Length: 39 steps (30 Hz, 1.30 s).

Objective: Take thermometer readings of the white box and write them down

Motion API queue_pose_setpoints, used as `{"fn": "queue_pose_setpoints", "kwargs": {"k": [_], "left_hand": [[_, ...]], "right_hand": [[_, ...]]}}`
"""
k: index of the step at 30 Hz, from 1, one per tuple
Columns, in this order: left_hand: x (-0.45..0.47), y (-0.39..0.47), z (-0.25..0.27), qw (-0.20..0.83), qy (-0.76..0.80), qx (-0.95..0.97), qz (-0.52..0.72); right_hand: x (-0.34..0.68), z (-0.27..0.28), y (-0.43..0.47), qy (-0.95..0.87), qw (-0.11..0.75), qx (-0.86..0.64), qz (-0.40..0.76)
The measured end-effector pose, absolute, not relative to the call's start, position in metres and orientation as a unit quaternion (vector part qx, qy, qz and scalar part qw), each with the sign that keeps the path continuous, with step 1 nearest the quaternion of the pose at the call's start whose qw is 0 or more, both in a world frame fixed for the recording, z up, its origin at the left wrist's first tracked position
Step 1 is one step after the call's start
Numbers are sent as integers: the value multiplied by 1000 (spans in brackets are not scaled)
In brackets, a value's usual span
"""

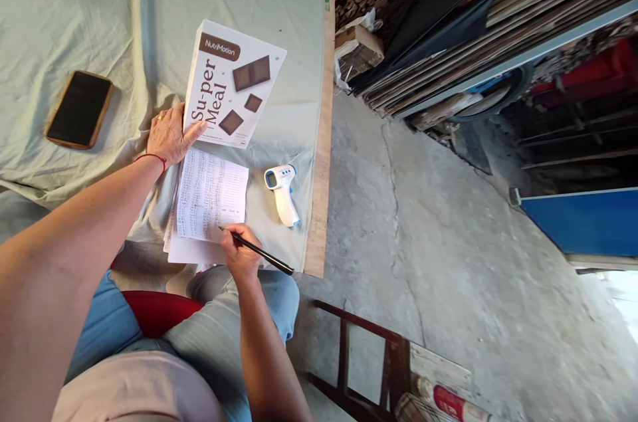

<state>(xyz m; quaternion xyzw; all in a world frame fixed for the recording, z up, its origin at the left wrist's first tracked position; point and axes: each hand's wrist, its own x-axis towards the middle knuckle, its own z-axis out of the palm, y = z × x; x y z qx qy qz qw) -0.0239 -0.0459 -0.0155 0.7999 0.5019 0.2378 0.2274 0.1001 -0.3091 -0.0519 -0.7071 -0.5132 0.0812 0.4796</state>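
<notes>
My left hand [172,133] grips the lower left corner of a white box [234,86] printed "NutriMotion Su-per Meal", its thumb across the front and its other fingers hidden behind the side. In my right hand [242,252] is a black pen [264,256], pinched between thumb and fingers. The pen's tip is at the lower part of a sheet covered in handwriting [212,193], which lies on other papers just below the box. A white and blue infrared thermometer [284,196] rests on the table to the right of the sheet.
A smartphone [80,108] in a brown case lies at the left on the pale tablecloth [64,3]. The table's wooden edge [319,209] runs along the right. Beyond it are a concrete floor [423,242], a wooden chair or frame [393,342] and stacked boards [448,43].
</notes>
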Motion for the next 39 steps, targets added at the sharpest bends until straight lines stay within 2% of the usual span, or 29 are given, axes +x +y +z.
{"fn": "queue_pose_setpoints", "kwargs": {"k": [20, 39], "left_hand": [[-24, -48, -11, 228, 505, 801, 226], [-25, -47, -10, 232, 508, 799, 223]], "right_hand": [[100, -58, -309, -540, 496, -680, 28], [101, -58, -310, -537, 469, -701, 24]]}}
